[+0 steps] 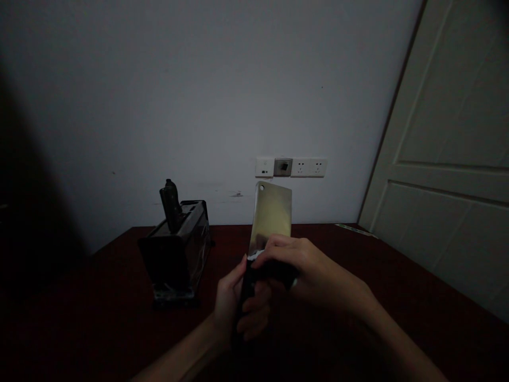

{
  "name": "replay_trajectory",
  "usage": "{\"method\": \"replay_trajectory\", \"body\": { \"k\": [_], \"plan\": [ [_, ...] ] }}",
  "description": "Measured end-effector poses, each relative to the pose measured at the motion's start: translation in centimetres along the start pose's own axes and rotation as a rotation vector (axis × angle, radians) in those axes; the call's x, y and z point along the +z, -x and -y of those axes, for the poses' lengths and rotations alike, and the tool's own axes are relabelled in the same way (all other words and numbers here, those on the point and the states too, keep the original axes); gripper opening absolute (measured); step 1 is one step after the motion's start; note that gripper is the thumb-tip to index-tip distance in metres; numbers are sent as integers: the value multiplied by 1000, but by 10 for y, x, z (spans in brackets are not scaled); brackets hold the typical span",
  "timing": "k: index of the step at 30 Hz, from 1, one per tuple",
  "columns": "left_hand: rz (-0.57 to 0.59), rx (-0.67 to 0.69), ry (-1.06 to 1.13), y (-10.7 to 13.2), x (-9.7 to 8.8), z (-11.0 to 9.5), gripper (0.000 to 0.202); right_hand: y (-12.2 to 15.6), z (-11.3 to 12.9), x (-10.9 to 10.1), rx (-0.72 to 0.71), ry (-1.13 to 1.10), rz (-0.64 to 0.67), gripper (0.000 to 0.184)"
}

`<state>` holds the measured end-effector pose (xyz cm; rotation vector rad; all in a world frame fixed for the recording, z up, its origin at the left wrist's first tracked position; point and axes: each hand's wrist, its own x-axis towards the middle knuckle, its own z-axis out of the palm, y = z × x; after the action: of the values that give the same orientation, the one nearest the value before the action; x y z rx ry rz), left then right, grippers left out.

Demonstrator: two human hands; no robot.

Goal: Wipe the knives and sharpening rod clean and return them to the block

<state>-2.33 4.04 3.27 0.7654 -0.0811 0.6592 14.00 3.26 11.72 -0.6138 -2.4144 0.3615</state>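
Observation:
A cleaver (273,209) stands nearly upright in front of me, its broad metal blade pointing up with a small hole near the top left corner. My left hand (230,297) is wrapped round its black handle (242,310). My right hand (306,260) is closed on a dark, black-handled object (280,270) whose kind I cannot make out. That object lies across the base of the blade, where a whitish patch (255,255) shows. Fingers and deep shadow hide much of both handles.
On the dark red tabletop (318,233), a black knife block (170,260) stands at the left with dark handles (170,204) sticking up. Behind is a pale wall with sockets and switches (291,167). A white panelled door (445,159) is at the right. A thin strip (356,229) lies at the table's back right.

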Motion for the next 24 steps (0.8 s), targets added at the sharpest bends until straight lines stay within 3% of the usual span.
{"method": "replay_trajectory", "body": {
  "k": [5, 11, 24],
  "plan": [
    [-13, 36, -19, -1, -1, -3, 54, 6, -6, -12, 61, 79, 57, 28],
    [-4, 44, -82, 0, 3, -5, 55, 10, -2, -27, 71, 39, -55, 28],
    [0, 33, -33, -1, 4, -6, 60, 13, 1, -31, 94, 28, -125, 24]
  ]
}}
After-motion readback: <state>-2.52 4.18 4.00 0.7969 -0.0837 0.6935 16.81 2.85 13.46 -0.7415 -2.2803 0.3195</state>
